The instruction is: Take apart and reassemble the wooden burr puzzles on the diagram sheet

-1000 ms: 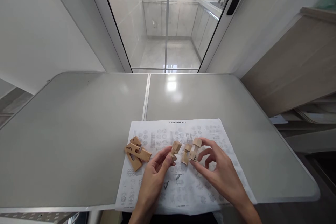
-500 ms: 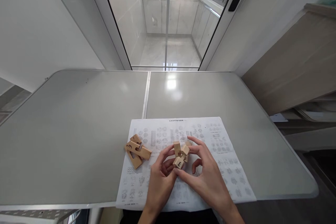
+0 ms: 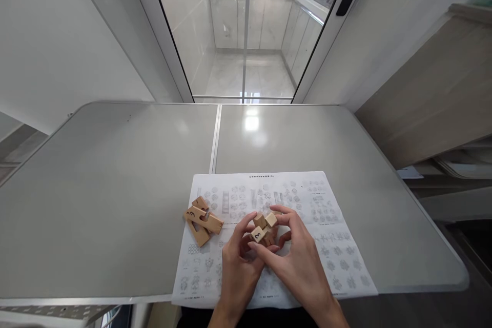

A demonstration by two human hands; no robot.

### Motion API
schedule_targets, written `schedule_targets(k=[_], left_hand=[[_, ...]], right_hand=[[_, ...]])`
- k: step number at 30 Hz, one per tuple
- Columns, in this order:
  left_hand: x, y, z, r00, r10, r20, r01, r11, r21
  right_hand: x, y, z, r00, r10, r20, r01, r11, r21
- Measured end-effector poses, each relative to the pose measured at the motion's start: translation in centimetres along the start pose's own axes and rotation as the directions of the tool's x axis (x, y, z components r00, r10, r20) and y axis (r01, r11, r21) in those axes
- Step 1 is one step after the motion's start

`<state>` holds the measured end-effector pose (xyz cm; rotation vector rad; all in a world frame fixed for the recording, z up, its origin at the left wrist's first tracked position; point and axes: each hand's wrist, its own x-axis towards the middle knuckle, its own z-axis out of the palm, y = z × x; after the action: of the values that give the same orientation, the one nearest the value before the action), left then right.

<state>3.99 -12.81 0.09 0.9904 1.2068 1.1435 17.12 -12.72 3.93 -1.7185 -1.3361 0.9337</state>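
Over a sheet (image 3: 326, 246) on the table (image 3: 115, 189), left hand (image 3: 238, 271) and right hand (image 3: 300, 266) pinch two blocks (image 3: 263, 228) together, mid-joining. Their notches likely need squaring.

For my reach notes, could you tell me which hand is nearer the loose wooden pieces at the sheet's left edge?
Left. The left hand is just right of the loose wooden pieces, apart from them; the right hand is farther right.

The left grip (image 3: 238, 266) and right grip (image 3: 302, 266) are 2 bare hands with slim fingers (image 3: 239, 228); both forearms (image 3: 328, 311) are uncovered.
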Motion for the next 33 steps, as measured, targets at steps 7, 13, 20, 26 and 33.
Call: schedule_targets(k=[7,13,20,26,33], left_hand=[[-0.2,0.2,-0.1,0.996,-0.033,0.088,0.033,0.999,-0.006],[-0.3,1.5,-0.1,0.986,-0.1,0.137,0.107,0.993,-0.041],[0.0,1.3,-1.0,0.973,-0.118,0.2,0.136,0.988,-0.074],[0.1,1.7,-1.0,0.964,-0.096,0.246,0.112,0.992,-0.055],[0.1,1.8,-0.7,0.961,-0.08,0.266,0.095,0.994,-0.045]], right_hand=[[0.2,-0.3,-0.1,0.999,0.035,0.032,-0.035,0.999,-0.008],[0.5,-0.3,-0.6,0.989,0.043,0.143,-0.043,0.999,-0.001],[1.3,-0.3,-2.2,0.966,-0.039,0.255,0.006,0.992,0.128],[1.5,0.2,-2.5,0.965,0.007,0.263,-0.031,0.996,0.088],[1.4,0.8,-2.2,0.978,0.03,0.206,-0.031,1.0,0.003]])
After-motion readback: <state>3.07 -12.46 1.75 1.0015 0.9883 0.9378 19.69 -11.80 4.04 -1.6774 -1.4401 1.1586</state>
